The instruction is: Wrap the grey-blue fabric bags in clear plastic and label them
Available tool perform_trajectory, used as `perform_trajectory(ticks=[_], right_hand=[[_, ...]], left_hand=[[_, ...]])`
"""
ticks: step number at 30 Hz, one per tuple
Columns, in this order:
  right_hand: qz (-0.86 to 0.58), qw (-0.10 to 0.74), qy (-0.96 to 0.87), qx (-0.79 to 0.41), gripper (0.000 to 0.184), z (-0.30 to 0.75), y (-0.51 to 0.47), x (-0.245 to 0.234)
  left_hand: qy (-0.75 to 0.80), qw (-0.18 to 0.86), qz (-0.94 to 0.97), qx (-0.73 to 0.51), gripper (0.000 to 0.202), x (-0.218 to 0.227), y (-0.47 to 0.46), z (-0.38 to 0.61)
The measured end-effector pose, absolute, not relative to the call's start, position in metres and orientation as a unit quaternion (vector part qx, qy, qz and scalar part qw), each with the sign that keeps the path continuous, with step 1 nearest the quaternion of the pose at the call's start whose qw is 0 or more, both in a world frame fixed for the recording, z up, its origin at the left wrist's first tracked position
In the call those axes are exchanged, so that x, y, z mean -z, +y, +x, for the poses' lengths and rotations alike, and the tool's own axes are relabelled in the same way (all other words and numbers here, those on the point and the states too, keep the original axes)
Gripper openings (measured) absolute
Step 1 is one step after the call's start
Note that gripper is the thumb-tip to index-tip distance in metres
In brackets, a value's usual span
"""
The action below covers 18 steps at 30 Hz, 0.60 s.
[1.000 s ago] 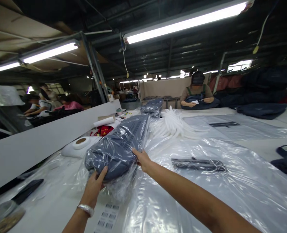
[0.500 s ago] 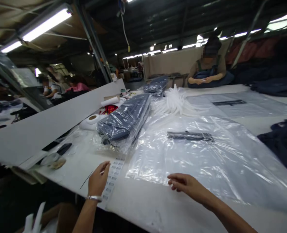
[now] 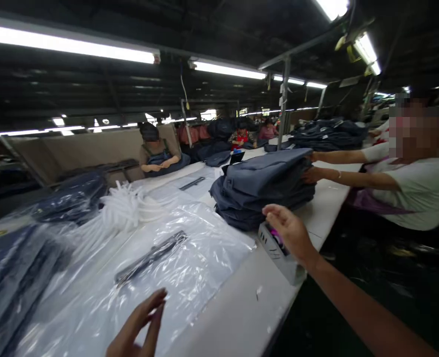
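My left hand [image 3: 139, 325] is over the plastic bags at the bottom of the view, its fingers stretched out and slightly bent, with a gap to the thumb. Nothing shows in it. Under and beyond it spread the clear plastic bags [image 3: 200, 248], a dark strip [image 3: 150, 258] showing on the top one. My right hand [image 3: 288, 230] reaches forward over a small grey box [image 3: 279, 258] with something purple inside. Its fingers are extended, and I see nothing held. Just past the fingertips lies a stack of dark blue garments [image 3: 260, 178], gripped at its far right side by a co-worker's hands [image 3: 312, 168].
White foam-like strips [image 3: 125, 208] lie bunched at the left. Bagged dark garments [image 3: 15, 277] are at the left edge. The co-worker [image 3: 416, 183] stands at the table's right side; another person [image 3: 158, 148] sits across the table. A metal post [image 3: 284, 104] rises behind the stack.
My view has swung to the right, bringing the garment stack, the grey box and the co-worker into sight. My right hand is now over the box; my left hand has left the label sheet's side.
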State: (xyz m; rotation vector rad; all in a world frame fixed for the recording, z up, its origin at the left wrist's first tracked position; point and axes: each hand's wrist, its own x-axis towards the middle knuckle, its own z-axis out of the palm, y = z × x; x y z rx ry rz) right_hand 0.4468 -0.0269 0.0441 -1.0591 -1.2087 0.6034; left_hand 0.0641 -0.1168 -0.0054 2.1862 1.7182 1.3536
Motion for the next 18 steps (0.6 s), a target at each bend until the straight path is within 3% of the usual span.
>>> perform_trajectory(ticks=[4,10,13,18], right_hand=[[-0.443,0.811,-0.284,-0.255,0.027,0.517,0.016,-0.049],[-0.421,0.781,-0.218,-0.406,0.016,0.553,0.075,-0.059],[-0.425,0.77,-0.212,-0.426,0.02,0.551,0.09,-0.059],[-0.396,0.769,-0.229,-0.447,0.025,0.539,0.065,-0.045]], left_hand=[[0.39,0.016,0.82,-0.42,0.033,-0.091,-0.049,0.179],[0.274,-0.027,0.895,-0.35,0.052,-0.189,0.052,0.348],[0.319,-0.028,0.911,-0.258,0.073,-0.2,0.084,0.409],[0.355,-0.025,0.911,-0.211,0.056,-0.174,0.086,0.416]])
